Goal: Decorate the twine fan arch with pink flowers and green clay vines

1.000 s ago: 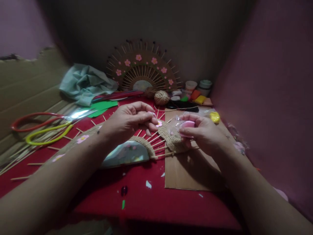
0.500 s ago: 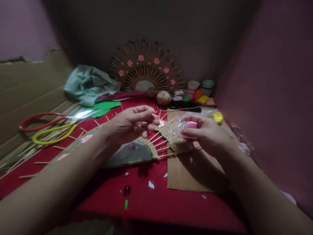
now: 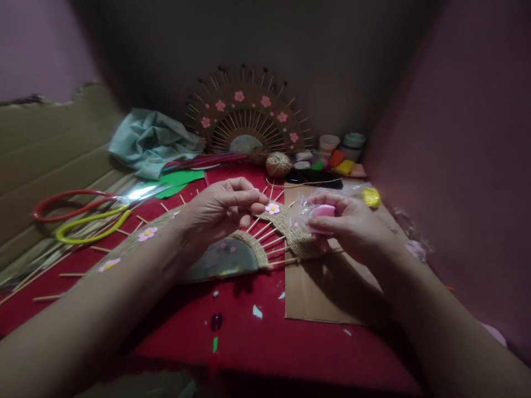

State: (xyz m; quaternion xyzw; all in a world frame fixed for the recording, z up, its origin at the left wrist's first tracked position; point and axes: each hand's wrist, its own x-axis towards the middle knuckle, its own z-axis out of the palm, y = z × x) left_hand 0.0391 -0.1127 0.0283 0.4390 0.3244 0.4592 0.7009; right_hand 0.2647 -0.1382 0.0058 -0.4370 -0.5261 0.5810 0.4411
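My left hand (image 3: 232,202) is pinched over the woven fan, with a small pale pink piece (image 3: 256,190) just showing at its fingertips. On the right, my right hand (image 3: 346,218) grips a clear plastic wrapper (image 3: 302,210) with a lump of pink clay (image 3: 322,211) in it. Under both hands lies a twine-woven stick fan (image 3: 305,240), partly covered by my left forearm. A pink flower with a yellow centre (image 3: 272,208) sits on its band between my hands, and more such flowers (image 3: 147,234) show to the left.
A cardboard sheet (image 3: 332,298) lies under the fan's right end. Large scissors (image 3: 91,221) rest at the left near a crumpled cloth (image 3: 153,143). Behind stand a finished-looking fan (image 3: 249,108), a twine ball (image 3: 278,165), clay packets (image 3: 344,167) and a cup (image 3: 329,143). Scraps dot the red cloth.
My left fingertips have drawn in slightly and turned the small pink piece, so less of it shows. My right hand stays nearly still with the clay and wrapper.
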